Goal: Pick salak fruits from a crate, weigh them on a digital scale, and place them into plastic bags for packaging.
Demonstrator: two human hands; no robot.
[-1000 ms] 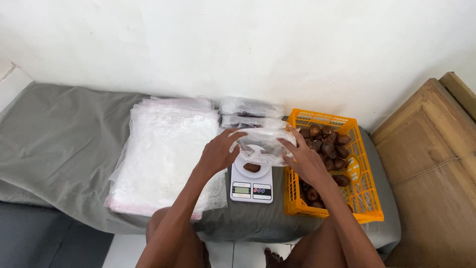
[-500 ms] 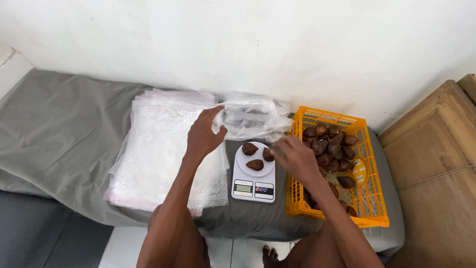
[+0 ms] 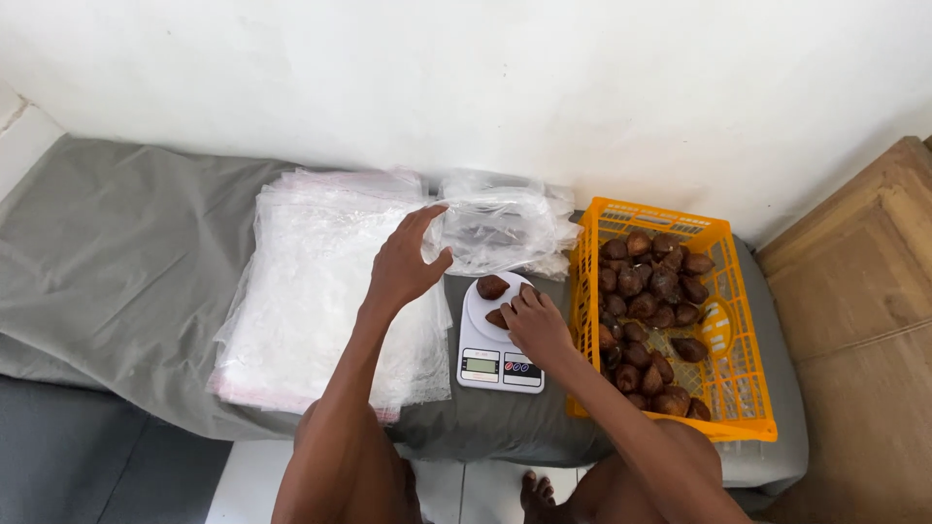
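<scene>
Seen from above, the left hand (image 3: 406, 264) now holds a filled clear plastic bag (image 3: 500, 231) by its edge, set back behind the small white kitchen scale (image 3: 500, 351), whereas a second ago both hands held it over the pan. The right hand (image 3: 536, 322), fingers curled, now rests on brown scaly fruits (image 3: 492, 286) on the scale, beside the orange crate (image 3: 738, 408) of fruit. That suggests one bag is done and another weighing is underway.
</scene>
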